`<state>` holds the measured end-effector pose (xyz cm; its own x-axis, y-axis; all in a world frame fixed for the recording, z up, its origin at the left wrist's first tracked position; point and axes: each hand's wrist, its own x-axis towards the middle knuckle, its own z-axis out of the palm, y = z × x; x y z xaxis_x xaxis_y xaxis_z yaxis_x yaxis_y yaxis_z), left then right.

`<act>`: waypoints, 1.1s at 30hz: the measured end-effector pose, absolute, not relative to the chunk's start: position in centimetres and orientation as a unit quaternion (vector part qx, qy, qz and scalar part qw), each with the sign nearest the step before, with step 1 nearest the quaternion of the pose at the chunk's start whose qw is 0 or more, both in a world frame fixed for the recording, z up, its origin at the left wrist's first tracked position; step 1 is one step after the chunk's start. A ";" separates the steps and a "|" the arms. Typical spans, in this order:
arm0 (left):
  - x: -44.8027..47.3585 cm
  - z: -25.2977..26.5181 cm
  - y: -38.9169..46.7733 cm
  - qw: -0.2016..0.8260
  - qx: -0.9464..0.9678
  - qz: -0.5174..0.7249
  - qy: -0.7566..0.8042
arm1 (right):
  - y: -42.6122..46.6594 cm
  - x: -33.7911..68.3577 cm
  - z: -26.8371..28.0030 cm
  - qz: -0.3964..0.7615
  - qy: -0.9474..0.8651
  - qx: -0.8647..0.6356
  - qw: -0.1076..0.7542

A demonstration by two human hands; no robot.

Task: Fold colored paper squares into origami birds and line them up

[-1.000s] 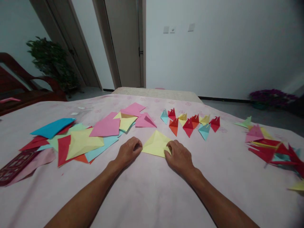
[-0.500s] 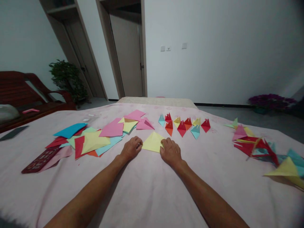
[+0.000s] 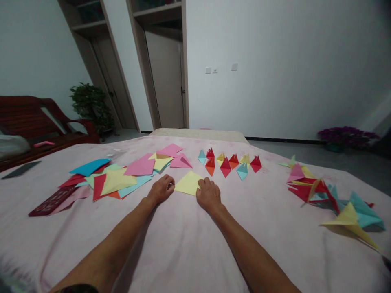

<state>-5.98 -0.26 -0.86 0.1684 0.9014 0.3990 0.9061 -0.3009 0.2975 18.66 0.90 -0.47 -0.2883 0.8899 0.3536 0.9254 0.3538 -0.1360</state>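
A pale yellow sheet of origami paper (image 3: 188,184), triangular in outline, lies flat on the pink cloth in front of me. At its left corner my left hand (image 3: 161,189) is closed, fingers curled and thumb tip at the paper's edge. My right hand (image 3: 209,194) grips the right corner, with its fingers bent over the edge. Just beyond the paper stand several small folded paper cranes, among them a red crane (image 3: 225,167) and a light blue crane (image 3: 242,171).
Loose coloured sheets, such as a yellow sheet (image 3: 118,182) and a pink sheet (image 3: 139,165), overlap at the left beside a dark red packet (image 3: 53,201). Larger folded pieces, including a yellow one (image 3: 348,221), pile up at the right. A dark flat object (image 3: 20,170) lies far left.
The view has tilted up and shifted slightly right, so the things on the table appear further left. Both hands keep their places at the yellow paper's corners.
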 end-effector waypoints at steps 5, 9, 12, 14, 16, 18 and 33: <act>-5.9 -0.9 -0.2 0.014 -0.757 -0.265 -0.597 | 1.1 18.6 -0.8 -0.050 -0.800 -0.568 0.185; -5.8 -0.9 -0.3 0.010 -0.750 -0.260 -0.609 | 1.1 18.5 -0.8 -0.054 -0.796 -0.574 0.183; -5.7 -0.7 -0.4 0.005 -0.745 -0.254 -0.617 | 1.0 18.5 -0.7 -0.056 -0.795 -0.576 0.180; -5.7 -0.7 -0.4 0.004 -0.745 -0.251 -0.618 | 0.9 18.5 -0.5 -0.057 -0.796 -0.576 0.180; -5.7 -0.6 -0.4 0.003 -0.746 -0.251 -0.616 | 0.8 18.5 -0.4 -0.056 -0.796 -0.575 0.183; -5.7 -0.6 -0.4 0.001 -0.745 -0.252 -0.618 | 0.7 18.4 -0.3 -0.052 -0.795 -0.576 0.182; -5.4 -0.2 -0.5 -0.007 -0.745 -0.270 -0.610 | 0.7 18.5 -0.2 -0.057 -0.797 -0.572 0.186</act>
